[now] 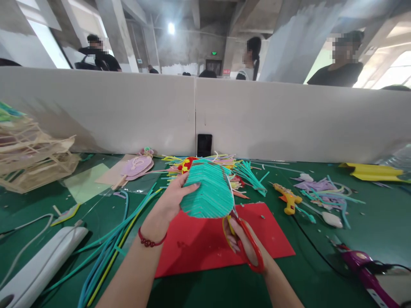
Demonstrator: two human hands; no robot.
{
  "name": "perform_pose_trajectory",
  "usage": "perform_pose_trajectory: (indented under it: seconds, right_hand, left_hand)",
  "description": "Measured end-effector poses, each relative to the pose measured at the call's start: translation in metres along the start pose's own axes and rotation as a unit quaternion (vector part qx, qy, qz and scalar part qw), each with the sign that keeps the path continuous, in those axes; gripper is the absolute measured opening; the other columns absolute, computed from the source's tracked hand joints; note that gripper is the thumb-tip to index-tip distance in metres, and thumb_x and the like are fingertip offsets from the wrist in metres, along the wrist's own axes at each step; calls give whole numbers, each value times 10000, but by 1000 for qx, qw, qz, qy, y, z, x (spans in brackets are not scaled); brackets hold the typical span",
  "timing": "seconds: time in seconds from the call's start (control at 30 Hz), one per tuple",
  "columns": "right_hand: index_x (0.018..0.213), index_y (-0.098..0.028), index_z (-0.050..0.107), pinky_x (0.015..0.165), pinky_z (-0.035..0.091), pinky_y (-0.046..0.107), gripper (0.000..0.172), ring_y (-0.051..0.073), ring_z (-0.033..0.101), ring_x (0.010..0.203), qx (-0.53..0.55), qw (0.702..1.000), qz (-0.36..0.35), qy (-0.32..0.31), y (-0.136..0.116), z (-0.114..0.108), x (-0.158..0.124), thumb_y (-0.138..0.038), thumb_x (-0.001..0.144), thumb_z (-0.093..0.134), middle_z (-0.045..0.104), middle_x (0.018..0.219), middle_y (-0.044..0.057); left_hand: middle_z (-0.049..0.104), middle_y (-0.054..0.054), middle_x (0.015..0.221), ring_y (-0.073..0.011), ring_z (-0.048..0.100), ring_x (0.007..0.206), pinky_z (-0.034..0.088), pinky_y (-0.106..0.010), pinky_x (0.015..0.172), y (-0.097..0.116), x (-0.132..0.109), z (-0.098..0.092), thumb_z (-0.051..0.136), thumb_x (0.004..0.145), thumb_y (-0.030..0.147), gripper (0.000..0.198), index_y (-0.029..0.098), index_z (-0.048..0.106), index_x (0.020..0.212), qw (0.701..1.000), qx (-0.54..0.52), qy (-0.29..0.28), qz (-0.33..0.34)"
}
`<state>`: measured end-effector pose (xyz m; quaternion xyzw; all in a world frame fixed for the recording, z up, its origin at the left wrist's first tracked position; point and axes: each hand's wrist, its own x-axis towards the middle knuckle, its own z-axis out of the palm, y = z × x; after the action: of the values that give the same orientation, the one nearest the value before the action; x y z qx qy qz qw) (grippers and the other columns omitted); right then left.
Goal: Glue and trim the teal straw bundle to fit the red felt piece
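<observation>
A pale partition (276, 115) runs along the back of the green surface (375, 231), with several people (the one at right in a dark top (338, 75)) beyond it. A frame of thin sticks (35, 149) stands at the far left, against the partition. A red sheet (192, 248) lies flat in the middle, and a long white casing (48, 256) rests at the near left, beside loose teal, blue and yellow strips (126, 224).

The left hand (175, 194) is clamped on the near-left edge of a teal ribbed piece (208, 192), its thumb on top; that piece is held up at centre, over the far part of the red sheet. The right hand (240, 239) has its fingers closed around the handles of red-and-yellow scissors (253, 250), whose blades lie along the piece's right edge; I cannot tell whether they touch it.

Further right are a purple tool (362, 265) and, farther back, a yellow glue gun (290, 202). A lilac cut-out (138, 167) lies left of the piece. A black phone (204, 145) leans on the partition, and a dark red beaded bracelet (149, 243) circles the left wrist.
</observation>
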<state>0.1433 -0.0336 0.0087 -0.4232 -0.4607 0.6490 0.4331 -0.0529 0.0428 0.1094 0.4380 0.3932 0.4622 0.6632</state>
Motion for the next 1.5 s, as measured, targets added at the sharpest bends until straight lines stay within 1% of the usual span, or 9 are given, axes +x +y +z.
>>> perform_pose_trajectory:
  seconds: [0.23, 0.33, 0.47, 0.67, 0.83, 0.97, 1.2, 1.4, 1.5]
  right_hand:
    - [746, -193, 476, 379, 294, 195, 474, 46, 312, 362, -18, 999, -10, 30, -5, -2, 2, -663, 785, 517, 385, 483, -92]
    - [726, -196, 469, 365, 291, 192, 478, 48, 309, 357, -15, 999, 14, 28, -7, -2, 1, -667, 772, 532, 375, 472, -96]
    - [713, -190, 479, 359, 290, 190, 485, 47, 308, 354, -21, 999, 12, 27, -9, 1, 0, -669, 775, 525, 373, 461, -95]
    - [713, -187, 485, 370, 295, 190, 451, 47, 317, 357, -22, 1000, -6, -7, -14, 1, -3, -620, 837, 481, 373, 467, -91]
    - [711, -187, 485, 373, 302, 189, 459, 47, 315, 359, -39, 999, 15, -17, -18, 2, -6, -629, 834, 474, 377, 463, -89]
    - [712, -185, 483, 345, 288, 183, 495, 42, 306, 325, -52, 998, 29, 2, -16, 7, -5, -671, 805, 475, 379, 433, -96]
    - [669, -191, 462, 314, 277, 176, 509, 43, 305, 298, -31, 997, 11, 66, -10, 8, -1, -687, 782, 488, 374, 403, -99]
    - [679, -190, 478, 328, 289, 178, 465, 45, 310, 309, -17, 1000, 16, 18, -13, 4, -3, -634, 820, 486, 387, 416, -91]
    - [676, -192, 471, 327, 284, 179, 463, 44, 299, 308, -21, 1000, 15, 18, -13, 5, -3, -629, 831, 471, 382, 417, -92]
  left_hand:
    - [708, -90, 1033, -271, 652, 959, 516, -340, 810, -9, 3, 2, 785, 624, 282, 394, 154, 674, 980, 999, 15, -37, 6]
    - [710, -89, 1024, -269, 659, 932, 510, -356, 817, -4, 1, 1, 779, 629, 286, 437, 154, 669, 1031, 999, 32, -34, 10]
    - [718, -73, 986, -246, 667, 861, 510, -341, 789, 1, -4, 3, 776, 642, 320, 490, 176, 657, 1095, 998, 44, -35, 9]
    - [722, -60, 934, -224, 657, 818, 515, -304, 723, -3, -2, 4, 755, 658, 471, 479, 170, 686, 1023, 997, 69, 10, 29]
    - [722, -64, 918, -248, 654, 861, 513, -329, 750, -1, -1, -7, 733, 687, 467, 441, 164, 689, 1005, 991, 134, 1, 21]
    - [717, -80, 974, -276, 638, 960, 504, -355, 808, 2, -2, -12, 721, 705, 442, 434, 157, 677, 1029, 989, 142, -6, 26]
    - [706, -90, 1026, -280, 634, 966, 505, -357, 796, -9, 3, 1, 720, 677, 472, 484, 149, 677, 1036, 992, 117, 3, 42]
    - [715, -76, 992, -260, 649, 903, 515, -329, 751, -8, 1, 2, 748, 644, 480, 482, 158, 691, 998, 993, 111, 17, 29]
    - [720, -78, 972, -259, 655, 886, 520, -324, 734, -6, -1, 1, 760, 635, 476, 477, 157, 698, 984, 995, 103, 9, 14]
